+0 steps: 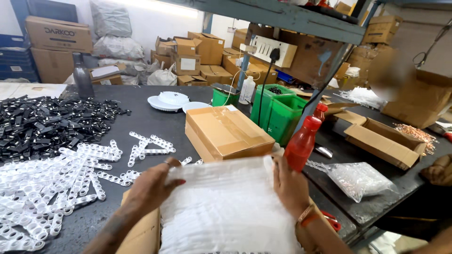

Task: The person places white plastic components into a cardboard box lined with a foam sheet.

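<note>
My left hand (150,188) and my right hand (289,186) both grip the top edge of a clear plastic bag (226,211) full of white plastic strips. The bag sits in a brown cardboard box (141,233) at the near edge of the dark table (160,127). Just beyond my hands stands an open, shallow cardboard box (226,134) lined with clear film. A red plastic bottle (301,143) stands right next to my right hand.
White perforated plastic strips (52,183) cover the table's left, with a heap of black parts (42,124) behind. Green bins (280,113), white round lids (172,100), a bag of clear parts (358,178) and an open carton (383,141) lie to the right. Another person's hand (438,170) is at the right edge.
</note>
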